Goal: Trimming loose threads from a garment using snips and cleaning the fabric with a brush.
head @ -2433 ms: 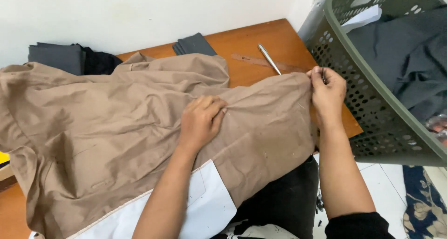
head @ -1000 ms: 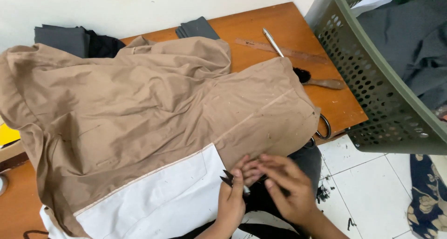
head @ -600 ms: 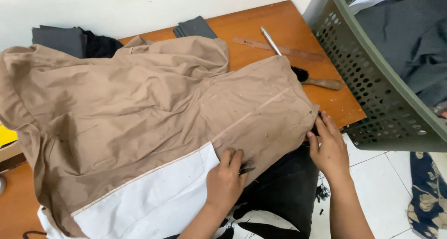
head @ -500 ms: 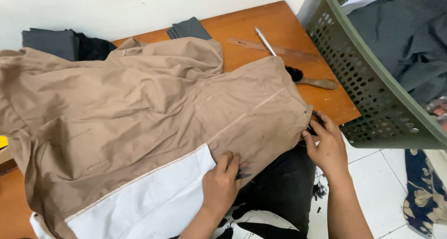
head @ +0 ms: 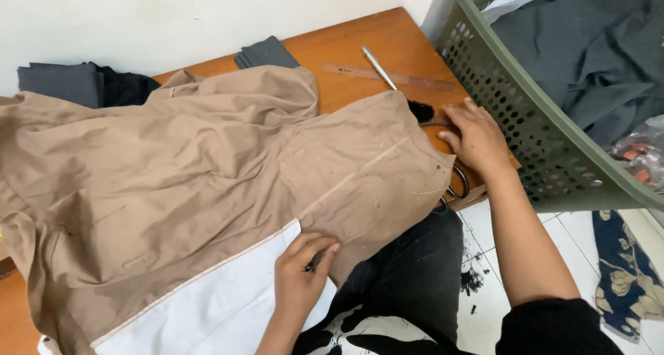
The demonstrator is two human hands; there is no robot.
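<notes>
While my left hand presses the tan garment flat near its white lining, pinching a small dark tool — too hidden to identify — my right hand rests open on the wooden worktop, touching a brush beside the green basket.

Jacket: matt tan cloth, creased, flecked with lint; white smooth lining at lower centre.
Table: polished orange-brown wood, slight sheen.
Basket: dull green plastic, perforated, upper right.
Pen: shiny metal.
Ruler: thin brown wood.
Folded cloths: dark grey, matt, upper left.
</notes>
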